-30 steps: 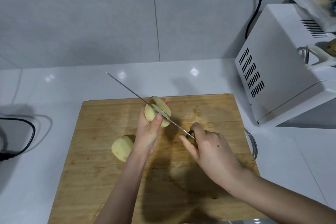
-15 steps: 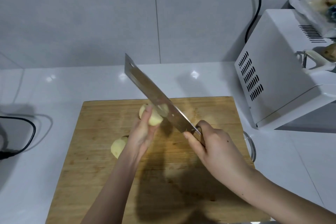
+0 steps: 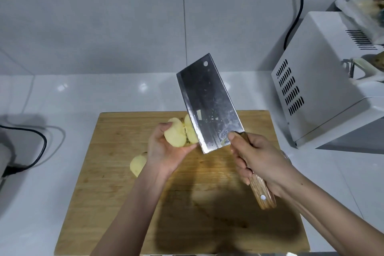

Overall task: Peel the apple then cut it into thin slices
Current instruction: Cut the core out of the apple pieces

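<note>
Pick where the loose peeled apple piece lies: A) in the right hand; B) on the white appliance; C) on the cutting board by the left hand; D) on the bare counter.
C: the loose apple piece rests on the cutting board, partly hidden behind the left hand.

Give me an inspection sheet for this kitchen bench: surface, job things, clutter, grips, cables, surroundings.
Surface: white countertop, wooden cutting board on it.
Job's things: peeled apple piece held above the board; second peeled piece lying on the board; cleaver raised, blade hiding part of the held piece.
Clutter: bag and white-handled tool on the appliance.
Grips: left hand holds the apple piece; right hand grips the cleaver's wooden handle.
Cables: black cable down the wall; another black cable looped at far left.
Surroundings: white vented appliance at right; grey tiled wall.
</note>
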A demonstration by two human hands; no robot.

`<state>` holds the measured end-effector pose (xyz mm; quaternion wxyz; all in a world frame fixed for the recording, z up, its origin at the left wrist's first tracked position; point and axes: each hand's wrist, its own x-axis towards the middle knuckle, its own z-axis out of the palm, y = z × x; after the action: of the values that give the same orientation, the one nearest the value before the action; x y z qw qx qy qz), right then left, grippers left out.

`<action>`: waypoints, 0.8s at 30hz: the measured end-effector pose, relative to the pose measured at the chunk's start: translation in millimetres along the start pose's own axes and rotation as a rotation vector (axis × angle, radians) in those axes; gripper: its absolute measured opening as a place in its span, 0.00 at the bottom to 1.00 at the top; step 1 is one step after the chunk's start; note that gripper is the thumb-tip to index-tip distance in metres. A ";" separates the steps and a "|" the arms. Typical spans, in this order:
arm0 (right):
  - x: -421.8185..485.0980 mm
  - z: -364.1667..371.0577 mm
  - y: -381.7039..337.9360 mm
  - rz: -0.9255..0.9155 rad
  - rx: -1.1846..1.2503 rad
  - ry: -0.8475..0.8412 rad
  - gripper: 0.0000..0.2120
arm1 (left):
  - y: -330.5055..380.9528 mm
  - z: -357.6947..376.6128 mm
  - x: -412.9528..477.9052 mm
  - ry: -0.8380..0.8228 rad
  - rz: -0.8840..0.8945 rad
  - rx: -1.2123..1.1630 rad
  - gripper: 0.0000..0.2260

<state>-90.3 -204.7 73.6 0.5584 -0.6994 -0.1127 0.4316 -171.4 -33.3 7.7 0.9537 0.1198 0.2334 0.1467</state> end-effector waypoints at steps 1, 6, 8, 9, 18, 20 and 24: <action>-0.4 0.5 0.5 0.019 0.016 -0.001 0.16 | -1.6 0.5 -0.2 -0.005 0.006 0.024 0.17; -2.9 2.1 2.5 0.101 0.086 -0.004 0.16 | -9.6 8.4 3.0 0.044 0.069 0.134 0.03; -4.1 3.9 4.9 0.090 0.084 -0.002 0.17 | -12.2 11.0 3.3 0.090 0.099 0.166 0.07; -4.6 5.2 6.4 0.076 0.080 0.003 0.17 | -13.8 11.8 3.3 0.119 0.119 0.178 0.07; -4.9 11.0 9.9 -0.054 -0.063 0.058 0.18 | -21.9 7.9 -3.5 0.152 0.109 0.346 0.09; -4.7 8.6 7.6 -0.061 -0.109 0.056 0.18 | -17.3 5.3 -2.4 0.161 0.089 0.425 0.18; -6.0 5.1 2.8 -0.080 -0.161 0.055 0.17 | -11.7 4.7 -0.4 0.138 0.062 0.478 0.15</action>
<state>-98.6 -206.0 74.0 0.5199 -0.7485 -0.1596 0.3794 -166.9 -45.0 8.5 0.8751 0.3386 0.3225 0.1245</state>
